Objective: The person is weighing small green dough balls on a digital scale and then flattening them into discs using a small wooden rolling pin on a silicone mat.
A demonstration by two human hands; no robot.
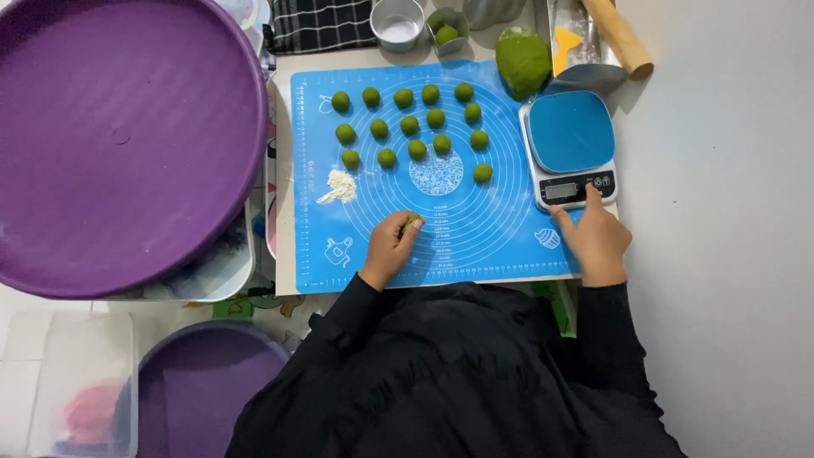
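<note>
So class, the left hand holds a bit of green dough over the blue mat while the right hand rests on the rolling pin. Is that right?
Not quite. The head view shows the right hand touching the scale, not the rolling pin. The left hand does hold green dough over the mat.

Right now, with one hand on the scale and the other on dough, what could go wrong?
1. The right hand pressing at the scale button edge could nudge the scale, which sits half off the blue mat.
2. The left hand closes on a green dough piece alone; it may get squashed unevenly.
3. The flour pile beside that hand could get smeared.
</note>
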